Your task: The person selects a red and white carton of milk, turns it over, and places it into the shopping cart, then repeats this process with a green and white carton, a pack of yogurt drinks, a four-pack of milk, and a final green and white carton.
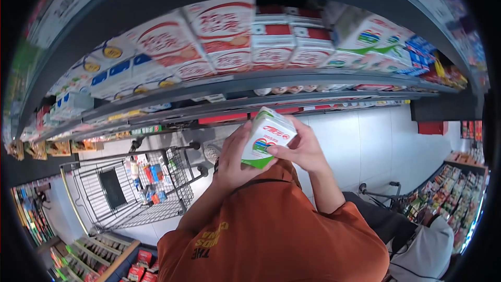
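A white carton with green edges, red lettering and a blue-green emblem is held in front of my chest, tilted. My left hand wraps its left side and lower edge. On the other side, my right hand grips the carton, the thumb lying across its printed front. What the carton contains cannot be told from here. Similar white and green cartons stand on the shelf ahead, towards the right.
A shelf of boxed goods spans the view ahead, with red-and-white boxes on it. To the left stands a wire shopping cart with several packages inside. A person in a light top is at the lower right, near another cart.
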Demonstrator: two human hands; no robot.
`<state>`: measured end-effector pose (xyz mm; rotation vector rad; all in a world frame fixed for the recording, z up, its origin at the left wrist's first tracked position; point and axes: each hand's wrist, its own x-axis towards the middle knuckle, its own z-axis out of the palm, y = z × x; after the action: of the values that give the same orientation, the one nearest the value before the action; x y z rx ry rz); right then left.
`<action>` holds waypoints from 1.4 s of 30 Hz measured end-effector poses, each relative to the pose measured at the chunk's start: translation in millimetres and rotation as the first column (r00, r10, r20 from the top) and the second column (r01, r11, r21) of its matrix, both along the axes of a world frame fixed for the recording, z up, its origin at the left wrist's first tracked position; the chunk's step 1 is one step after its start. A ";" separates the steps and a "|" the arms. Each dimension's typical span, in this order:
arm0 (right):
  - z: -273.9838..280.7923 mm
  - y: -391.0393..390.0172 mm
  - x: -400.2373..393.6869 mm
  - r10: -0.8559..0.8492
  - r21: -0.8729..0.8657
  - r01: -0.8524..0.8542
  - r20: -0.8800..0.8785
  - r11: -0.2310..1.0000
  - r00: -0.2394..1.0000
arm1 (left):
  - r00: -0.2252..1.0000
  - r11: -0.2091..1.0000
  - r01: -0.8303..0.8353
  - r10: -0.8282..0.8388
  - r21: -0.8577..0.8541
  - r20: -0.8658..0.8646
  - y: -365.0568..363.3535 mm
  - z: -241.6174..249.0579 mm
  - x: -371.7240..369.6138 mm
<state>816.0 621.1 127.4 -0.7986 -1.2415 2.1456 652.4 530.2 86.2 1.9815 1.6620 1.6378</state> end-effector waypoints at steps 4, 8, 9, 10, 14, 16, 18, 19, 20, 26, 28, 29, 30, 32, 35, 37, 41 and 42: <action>9.8 44.5 73.1 -0.186 0.208 0.189 -0.033 0.960 0.982 | 0.984 0.984 0.174 -0.172 -0.045 0.053 23.1 18.3 24.2; 25.9 98.6 156.3 -0.600 0.471 0.668 -0.311 0.577 0.737 | 0.981 0.944 0.182 -0.158 -0.275 0.108 12.5 0.0 30.1; 28.3 118.8 186.2 -0.637 0.451 0.711 -0.333 0.540 0.695 | 0.980 0.933 0.179 -0.140 -0.311 0.142 6.5 -11.0 30.8; 33.3 138.1 203.9 -0.629 0.450 0.723 -0.369 0.524 0.684 | 0.977 0.920 0.176 -0.120 -0.349 0.176 1.2 -19.7 31.7; 61.4 204.3 236.6 -0.563 0.544 0.666 -0.375 0.510 0.737 | 0.977 0.894 0.156 -0.078 -0.421 0.198 -13.6 -35.7 32.4; 75.9 221.8 228.4 -0.530 0.593 0.622 -0.352 0.511 0.771 | 0.976 0.889 0.146 -0.059 -0.435 0.208 -17.9 -38.3 33.0; 89.8 233.4 217.1 -0.492 0.629 0.574 -0.326 0.525 0.807 | 0.972 0.879 0.130 -0.021 -0.459 0.236 -20.7 -37.5 33.5; 97.0 237.0 209.6 -0.502 0.666 0.538 -0.273 0.517 0.821 | 0.965 0.871 0.122 0.007 -0.475 0.260 -21.9 -36.0 34.2; 99.4 242.6 205.6 -0.486 0.692 0.504 -0.248 0.517 0.838 | 0.958 0.864 0.115 0.035 -0.490 0.285 -22.9 -35.1 34.6; 99.5 256.0 181.2 -0.369 0.706 0.395 -0.201 0.588 0.908 | 0.933 0.862 0.078 0.114 -0.502 0.340 -29.1 -44.0 29.6; 100.3 251.0 177.8 -0.392 0.713 0.400 -0.188 0.576 0.900 | 0.929 0.828 0.056 0.161 -0.557 0.332 -33.1 -47.5 29.0; 101.3 245.5 176.1 -0.423 0.738 0.399 -0.169 0.545 0.890 | 0.928 0.810 0.044 0.184 -0.584 0.325 -34.7 -48.8 28.7; 102.1 239.8 173.0 -0.454 0.761 0.397 -0.151 0.514 0.878 | 0.926 0.813 0.052 0.179 -0.580 0.333 -35.5 -50.7 28.8; 89.0 250.7 198.8 -0.614 0.798 0.426 -0.091 0.426 0.784 | 0.920 0.815 0.054 0.183 -0.577 0.346 -39.2 -56.0 28.6; 94.3 229.7 186.5 -0.715 0.864 0.448 -0.164 0.229 0.680 | 0.933 0.834 0.047 0.159 -0.550 0.321 -44.5 -69.3 23.1; 89.8 207.4 188.7 -0.743 0.910 0.377 -0.133 0.171 0.656 | 0.926 0.848 0.053 0.156 -0.527 0.343 -46.3 -72.7 18.9; 68.9 161.3 158.6 -0.771 0.894 0.433 -0.195 0.115 0.606 | 0.917 0.868 0.031 0.173 -0.496 0.358 -52.4 -81.5 9.0; 65.1 149.6 149.3 -0.761 0.898 0.428 -0.205 0.105 0.615 | 0.895 0.865 0.040 0.192 -0.501 0.403 -55.3 -86.5 7.7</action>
<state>965.3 770.7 192.4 -0.8974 -1.5634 0.4139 660.2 474.9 -0.2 1.2028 1.7582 1.3508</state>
